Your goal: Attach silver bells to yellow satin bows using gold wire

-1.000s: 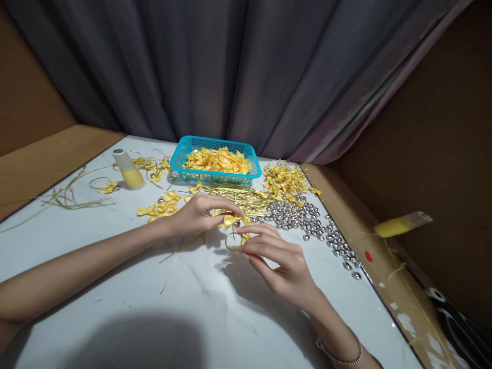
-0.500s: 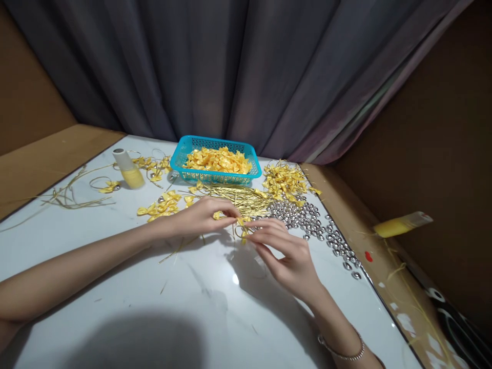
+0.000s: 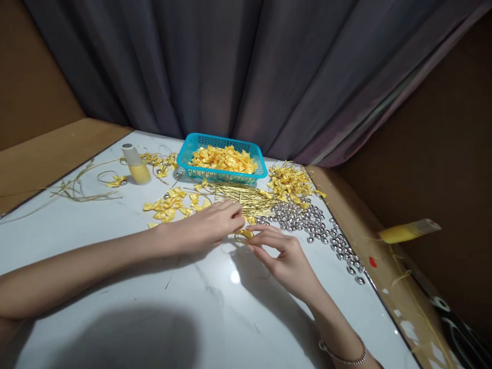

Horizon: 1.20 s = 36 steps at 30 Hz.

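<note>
My left hand (image 3: 209, 225) lies on the white table (image 3: 200, 302), its fingers closed on a small yellow ribbon bow (image 3: 246, 233) with a thin gold wire loop. My right hand (image 3: 282, 253) meets it from the right, fingertips pinched on the same bow and loop. Just beyond the fingers is a bundle of gold wire strands (image 3: 246, 197). A scatter of silver beads (image 3: 307, 218) lies to the right of the hands. Loose yellow bows (image 3: 171, 205) lie to the left of the wire.
A turquoise basket (image 3: 194, 154) full of yellow bows stands at the back. Another heap of bows (image 3: 288, 182) lies right of it. A yellow bottle (image 3: 135, 164) stands at the back left near gold strands (image 3: 77, 187). A second yellow bottle (image 3: 407, 231) lies off the table's right edge.
Both hands have carried the bow and its loop down and slightly farther away, close to the table by the wire bundle. The camera has shifted a little to the left.
</note>
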Each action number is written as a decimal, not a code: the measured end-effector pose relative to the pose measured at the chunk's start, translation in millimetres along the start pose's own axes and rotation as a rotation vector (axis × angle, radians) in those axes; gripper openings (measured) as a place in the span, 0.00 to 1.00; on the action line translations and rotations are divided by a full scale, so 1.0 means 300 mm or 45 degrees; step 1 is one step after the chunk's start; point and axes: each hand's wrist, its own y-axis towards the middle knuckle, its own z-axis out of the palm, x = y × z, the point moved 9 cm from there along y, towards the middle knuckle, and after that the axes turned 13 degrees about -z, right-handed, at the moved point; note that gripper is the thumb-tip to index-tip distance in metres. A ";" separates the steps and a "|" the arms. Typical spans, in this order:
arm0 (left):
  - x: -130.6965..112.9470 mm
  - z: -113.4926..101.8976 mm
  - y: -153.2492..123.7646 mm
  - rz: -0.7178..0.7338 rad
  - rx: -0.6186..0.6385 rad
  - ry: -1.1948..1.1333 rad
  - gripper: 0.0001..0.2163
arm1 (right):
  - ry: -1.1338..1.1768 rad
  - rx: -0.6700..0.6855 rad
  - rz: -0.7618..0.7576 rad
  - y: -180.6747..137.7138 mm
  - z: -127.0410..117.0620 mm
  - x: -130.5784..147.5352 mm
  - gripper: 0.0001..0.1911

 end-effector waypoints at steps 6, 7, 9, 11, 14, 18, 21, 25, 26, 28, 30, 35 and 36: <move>-0.007 0.002 0.002 0.017 0.033 -0.198 0.07 | 0.040 -0.022 0.025 0.001 -0.008 -0.002 0.11; -0.008 0.002 0.002 0.024 0.023 -0.220 0.07 | 0.033 -0.015 0.027 0.000 -0.009 -0.001 0.10; -0.015 0.002 0.001 0.050 0.009 -0.274 0.07 | 0.027 -0.013 0.049 -0.003 -0.012 -0.006 0.10; -0.024 0.004 0.000 0.068 0.014 -0.326 0.07 | 0.032 -0.029 0.094 -0.007 -0.015 -0.016 0.09; -0.028 0.009 0.002 0.055 0.039 -0.373 0.06 | 0.035 -0.053 0.160 -0.014 -0.017 -0.030 0.09; -0.035 0.016 0.004 0.077 0.070 -0.391 0.07 | -0.003 -0.074 0.180 -0.019 -0.021 -0.031 0.09; -0.042 0.022 0.005 0.109 0.087 -0.384 0.07 | -0.044 -0.090 0.170 -0.020 -0.027 -0.026 0.09; -0.040 0.034 0.007 0.101 0.116 -0.362 0.06 | -0.098 -0.085 0.130 -0.020 -0.027 -0.017 0.09; -0.040 0.037 0.007 0.100 0.130 -0.359 0.06 | -0.121 -0.085 0.101 -0.019 -0.028 -0.010 0.09; -0.043 0.038 0.005 0.110 0.152 -0.361 0.06 | -0.166 -0.074 0.040 -0.017 -0.026 0.005 0.10; -0.047 0.037 0.003 0.123 0.177 -0.363 0.06 | -0.180 -0.050 -0.010 -0.015 -0.019 0.019 0.11; -0.048 0.039 0.005 0.106 0.239 -0.355 0.07 | -0.126 -0.024 -0.040 -0.012 -0.007 0.026 0.11; -0.045 0.040 0.007 0.091 0.237 -0.369 0.07 | -0.123 -0.028 -0.026 -0.013 -0.008 0.023 0.11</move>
